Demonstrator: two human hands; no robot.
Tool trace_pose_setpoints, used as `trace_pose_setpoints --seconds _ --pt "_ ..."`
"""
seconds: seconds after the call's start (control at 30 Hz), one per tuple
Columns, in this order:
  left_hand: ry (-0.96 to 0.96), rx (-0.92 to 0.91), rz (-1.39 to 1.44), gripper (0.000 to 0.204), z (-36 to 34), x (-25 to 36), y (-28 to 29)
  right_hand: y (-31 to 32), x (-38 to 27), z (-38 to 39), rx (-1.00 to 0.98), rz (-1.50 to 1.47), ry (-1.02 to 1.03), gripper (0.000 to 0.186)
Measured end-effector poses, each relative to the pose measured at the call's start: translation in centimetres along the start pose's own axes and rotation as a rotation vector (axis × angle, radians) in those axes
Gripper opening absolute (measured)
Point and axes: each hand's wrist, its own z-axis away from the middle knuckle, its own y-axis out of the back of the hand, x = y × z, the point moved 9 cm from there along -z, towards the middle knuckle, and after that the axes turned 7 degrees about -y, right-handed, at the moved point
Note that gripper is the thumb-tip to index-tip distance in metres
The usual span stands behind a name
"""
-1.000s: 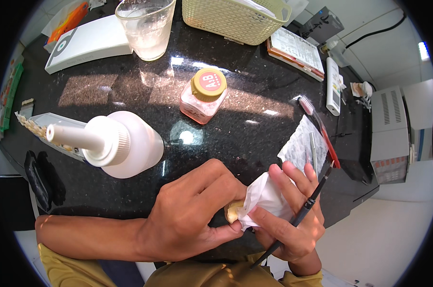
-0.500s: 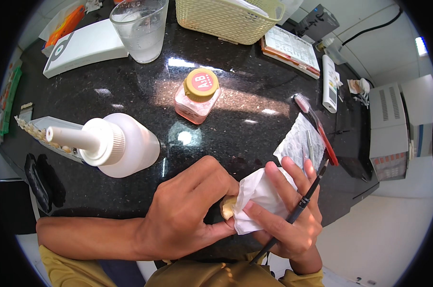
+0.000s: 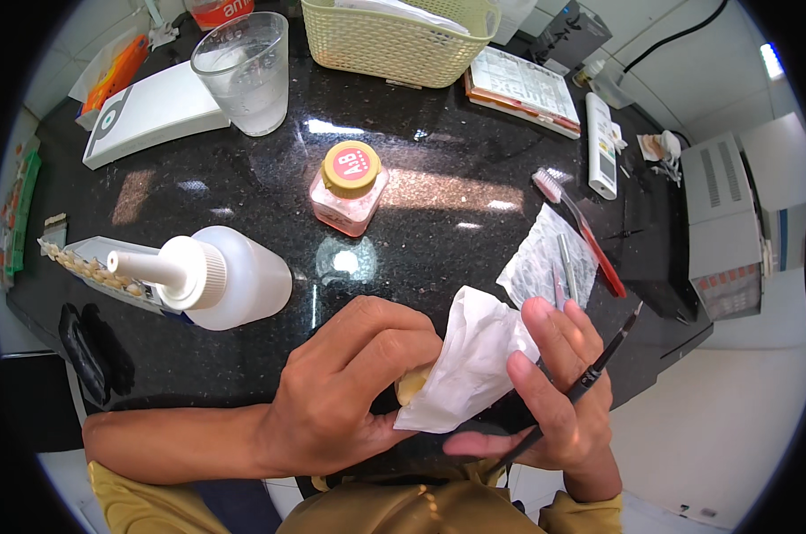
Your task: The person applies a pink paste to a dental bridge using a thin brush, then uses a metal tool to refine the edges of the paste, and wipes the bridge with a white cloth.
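My left hand (image 3: 350,383) is closed around a small pale-yellow piece (image 3: 412,388), mostly hidden by fingers and tissue. A folded white tissue (image 3: 467,365) stands against that piece, its lower corner by my left thumb. Just right of the tissue is my right hand (image 3: 559,392), fingers loosely bent and somewhat apart. Threaded through its fingers is a slim black brush (image 3: 586,381), its dark tip pointing up and right. Whether the right fingertips touch the tissue's edge is hard to tell.
Left stands a white nozzle bottle (image 3: 243,278) beside a strip of tooth-shaped pieces (image 3: 96,269). Ahead are a gold-capped pink jar (image 3: 350,191) and a glass of water (image 3: 247,89). To the right, a red toothbrush (image 3: 590,236) lies by a tissue sheet (image 3: 532,258) with thin metal tools.
My right hand has drawn slightly right and its fingers have come off the tissue's front. The tissue now stands more upright by the left hand. The view has shifted slightly.
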Motion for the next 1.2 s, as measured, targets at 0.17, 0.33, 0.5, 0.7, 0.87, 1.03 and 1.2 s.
trace_pose_setpoints --seconds 0.17,0.33,0.5,0.7,0.87,1.03,1.2 --pt "0.009 -0.017 0.008 0.044 -0.1 0.0 -0.1 0.1 1.8 1.3 0.063 -0.019 -0.010 0.018" --pt "-0.041 -0.027 -0.021 0.040 -0.1 0.2 -0.3 4.6 6.1 0.1 0.401 -0.160 -0.232 0.013" --pt "-0.090 -0.037 -0.028 0.040 -0.2 0.6 -0.3 7.2 9.3 -1.9 0.564 -0.026 -0.257 0.045" --pt "0.045 -0.090 0.094 0.045 0.1 -0.9 -0.8 6.8 6.0 5.9 0.518 -0.482 -0.313 0.078" --pt "0.125 -0.174 0.114 0.043 0.5 -1.6 -1.3 1.1 5.6 8.7 0.173 -0.686 -0.418 0.014" --pt "0.146 -0.200 0.183 0.041 0.6 -2.1 -1.9 -0.7 6.7 9.6 0.142 -0.764 -0.496 0.016" --pt "0.254 -0.136 0.332 0.039 1.0 -2.2 -2.3 -0.7 6.1 8.5 0.096 -0.686 -0.390 0.019"
